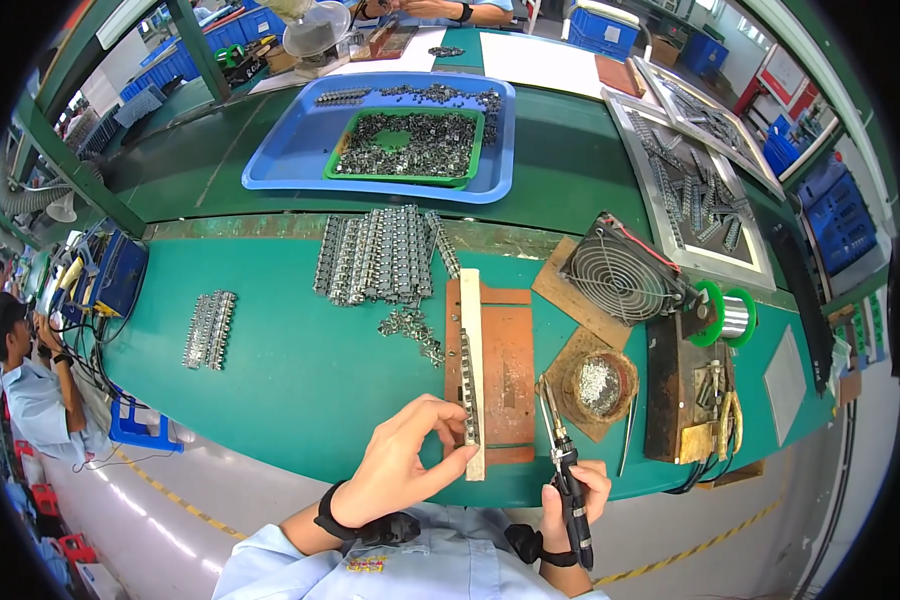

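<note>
My left hand (410,450) is closed at the near end of a strip of small metal parts (467,385), thumb and fingertips at its edge. The strip lies along a pale wooden bar (474,300), on a reddish-brown board (510,380). My right hand (575,495) is wrapped round the black handle of a soldering iron (568,480). Its metal tip points away from me, between the board and a round pot (625,400) with silvery material inside. Beyond my left hand lie a pile of loose small metal parts (410,328) and a stack of similar strips (375,255).
A smaller group of strips (209,330) lies left. Farther back, a blue tray (270,165) holds a green tray (335,160) of tiny parts. At right are a fan (620,275), a solder wire spool (735,317), a soldering stand (675,400) and framed screens (760,265). Other people work nearby.
</note>
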Tool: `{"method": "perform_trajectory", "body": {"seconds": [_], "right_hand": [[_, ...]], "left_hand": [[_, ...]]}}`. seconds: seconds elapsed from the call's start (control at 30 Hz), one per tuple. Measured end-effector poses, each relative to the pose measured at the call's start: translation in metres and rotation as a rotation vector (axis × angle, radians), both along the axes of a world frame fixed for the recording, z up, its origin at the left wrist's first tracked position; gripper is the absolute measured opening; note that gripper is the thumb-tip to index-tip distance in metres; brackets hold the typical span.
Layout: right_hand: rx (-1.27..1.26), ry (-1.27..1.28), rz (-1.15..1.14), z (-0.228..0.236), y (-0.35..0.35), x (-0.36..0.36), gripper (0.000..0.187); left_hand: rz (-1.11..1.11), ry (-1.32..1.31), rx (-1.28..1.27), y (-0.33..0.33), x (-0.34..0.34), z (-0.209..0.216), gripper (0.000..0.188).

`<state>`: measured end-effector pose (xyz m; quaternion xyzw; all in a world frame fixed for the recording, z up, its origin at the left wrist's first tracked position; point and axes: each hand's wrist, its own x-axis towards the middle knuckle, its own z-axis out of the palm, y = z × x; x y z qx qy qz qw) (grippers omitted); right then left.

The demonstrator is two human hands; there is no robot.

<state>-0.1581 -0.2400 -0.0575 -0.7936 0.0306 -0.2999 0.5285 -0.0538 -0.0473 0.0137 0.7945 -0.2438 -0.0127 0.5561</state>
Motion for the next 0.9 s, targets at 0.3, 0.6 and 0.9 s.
{"method": "perform_trajectory", "body": {"seconds": [0.3,0.6,0.9], "right_hand": [[-0.004,-0.003,-0.005,0.001,0.0,0.001,0.038],[0.002,0.003,-0.004,0.002,0.001,0.001,0.038],[0.005,0.01,-0.002,0.007,0.003,0.002,0.037]], "left_hand": [[-0.031,-0.077,0.217,0.002,0.01,0.02,0.03],[-0.047,-0.171,0.277,0.003,0.012,0.021,0.029],[-0.063,-0.082,0.186,0.01,0.017,0.021,0.03]]}}
